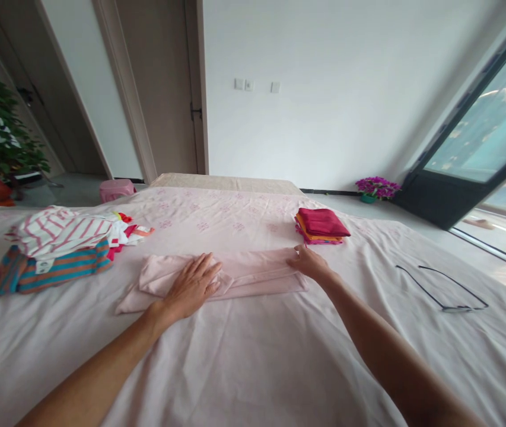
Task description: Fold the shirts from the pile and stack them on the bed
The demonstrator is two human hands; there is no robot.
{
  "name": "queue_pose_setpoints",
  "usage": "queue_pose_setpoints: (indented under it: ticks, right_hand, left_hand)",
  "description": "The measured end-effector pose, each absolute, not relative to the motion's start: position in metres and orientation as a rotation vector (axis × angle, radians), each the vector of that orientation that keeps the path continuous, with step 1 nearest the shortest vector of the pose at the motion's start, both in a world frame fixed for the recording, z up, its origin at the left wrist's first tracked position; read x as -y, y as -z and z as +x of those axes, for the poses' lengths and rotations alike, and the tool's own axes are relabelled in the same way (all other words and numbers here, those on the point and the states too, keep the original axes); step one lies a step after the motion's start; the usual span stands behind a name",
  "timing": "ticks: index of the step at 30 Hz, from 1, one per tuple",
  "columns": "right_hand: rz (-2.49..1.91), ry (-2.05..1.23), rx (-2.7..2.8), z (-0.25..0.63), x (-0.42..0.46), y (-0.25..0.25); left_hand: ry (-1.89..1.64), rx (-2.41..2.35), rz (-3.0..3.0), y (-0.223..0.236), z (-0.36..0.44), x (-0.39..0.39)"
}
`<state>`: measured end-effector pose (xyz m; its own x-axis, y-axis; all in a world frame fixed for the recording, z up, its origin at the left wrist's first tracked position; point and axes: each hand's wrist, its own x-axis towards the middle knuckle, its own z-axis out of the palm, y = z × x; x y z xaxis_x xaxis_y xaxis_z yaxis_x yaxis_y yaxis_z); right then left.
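Observation:
A pale pink piece of cloth [261, 274], folded into a long strip, lies across the bed in front of me; its exact kind does not show. My left hand [193, 286] rests flat on its left part, fingers stretched out over the loose layers. At the opposite end, my right hand [309, 262] pinches the upper right corner of the cloth between thumb and fingers. Just beyond that hand sits a neat stack of folded fabric, with a dark red piece [324, 222] on top and orange and magenta ones beneath.
On the left lies a loose pile with a red-striped white garment [68, 230] over a blue-and-brown striped one [52, 270]. Eyeglasses [455, 308] rest on the pink bedsheet [244, 367] at right. Beyond the bed stand a pink stool [117, 189] and purple flowers [377, 187].

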<state>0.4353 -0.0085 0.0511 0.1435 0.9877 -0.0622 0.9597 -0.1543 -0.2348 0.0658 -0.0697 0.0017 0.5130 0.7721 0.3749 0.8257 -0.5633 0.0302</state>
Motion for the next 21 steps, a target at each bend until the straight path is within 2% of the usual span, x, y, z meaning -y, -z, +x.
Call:
queue_pose_setpoints:
  ticks: [4, 12, 21]
  right_hand:
    - [-2.194, -0.448, 1.876, 0.438, 0.009, -0.049]
    - [-1.927, -1.129, 1.375, 0.443, 0.015, -0.060]
    - [-1.676, -1.330, 1.167, 0.441, 0.014, -0.057]
  left_hand:
    - [0.477, 1.432, -2.585, -0.005, 0.066, 0.072]
    - [0.512, 1.417, -2.592, -0.004, 0.066, 0.072]
    - [0.555, 1.406, -2.604, -0.006, 0.065, 0.074]
